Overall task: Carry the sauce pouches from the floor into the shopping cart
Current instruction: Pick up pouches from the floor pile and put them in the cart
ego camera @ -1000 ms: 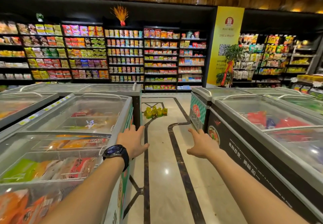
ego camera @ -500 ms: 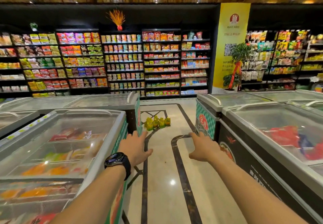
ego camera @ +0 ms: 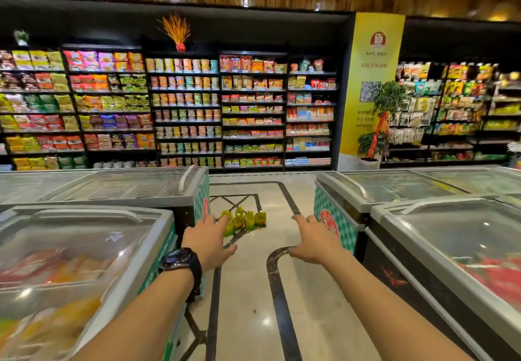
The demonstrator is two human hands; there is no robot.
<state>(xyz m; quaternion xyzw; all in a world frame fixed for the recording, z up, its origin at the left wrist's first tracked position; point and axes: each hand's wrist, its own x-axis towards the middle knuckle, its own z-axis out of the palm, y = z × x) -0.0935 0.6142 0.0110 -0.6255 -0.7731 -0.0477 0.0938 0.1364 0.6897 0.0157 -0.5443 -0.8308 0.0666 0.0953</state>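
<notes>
the sauce pouches (ego camera: 244, 221) stand in a left-to-right row on the floor (ego camera: 245, 290), far ahead; our left hand (ego camera: 210, 241) lines up nearer them than our right hand (ego camera: 315, 241), both spread wide, empty.

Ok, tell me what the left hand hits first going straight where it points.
Likely the sauce pouches on the floor; nothing shows between them and the left hand, though depth is unclear.

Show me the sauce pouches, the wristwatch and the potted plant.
sauce pouches (ego camera: 244, 221): head view, middle of the yellow cluster.
wristwatch (ego camera: 176, 258): head view, its dark dial.
potted plant (ego camera: 390, 98): head view, its upper leaves.
</notes>
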